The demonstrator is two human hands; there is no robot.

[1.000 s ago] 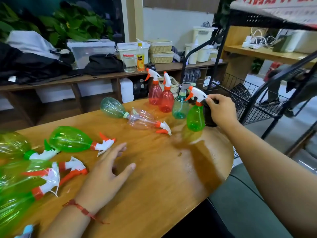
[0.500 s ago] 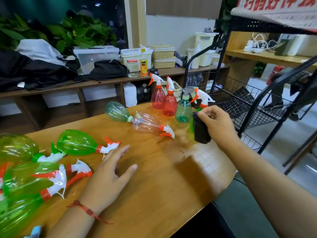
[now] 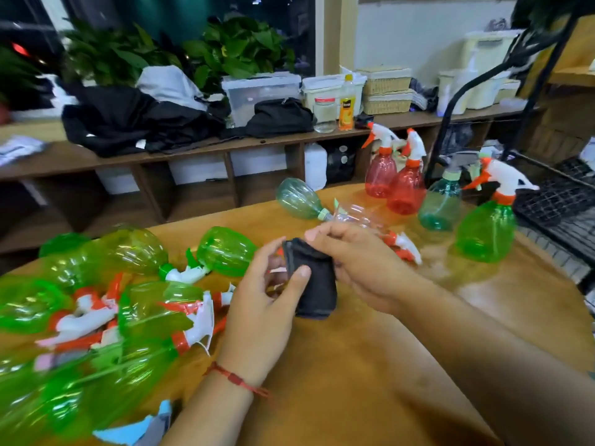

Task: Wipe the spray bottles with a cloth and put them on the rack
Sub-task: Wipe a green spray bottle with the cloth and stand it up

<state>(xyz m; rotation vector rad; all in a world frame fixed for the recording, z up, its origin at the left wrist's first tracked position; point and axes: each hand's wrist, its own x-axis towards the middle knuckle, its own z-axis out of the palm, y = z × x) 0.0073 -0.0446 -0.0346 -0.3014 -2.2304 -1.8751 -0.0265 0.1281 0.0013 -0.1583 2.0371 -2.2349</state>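
Observation:
Both hands hold a folded black cloth (image 3: 314, 281) over the middle of the wooden table (image 3: 370, 365). My left hand (image 3: 264, 304) pinches its left edge with the thumb on the fabric. My right hand (image 3: 360, 265) grips its top right. Several green spray bottles (image 3: 138, 310) lie in a heap at the left. At the far right an upright green bottle (image 3: 486, 230) stands apart, with a teal one (image 3: 439, 204) and two red ones (image 3: 404, 188) upright behind it. A clear bottle (image 3: 357, 217) and a pale green bottle (image 3: 299, 197) lie flat beyond the cloth.
A black wire rack (image 3: 557, 201) stands just past the table's right edge. A long wooden shelf (image 3: 193, 146) behind the table carries dark clothes, plastic boxes, baskets, a jar and a juice bottle. Potted plants fill the back left.
My right hand has left the upright green bottle and brought the cloth back to the table's middle. My left hand rose from the tabletop and took hold of the cloth.

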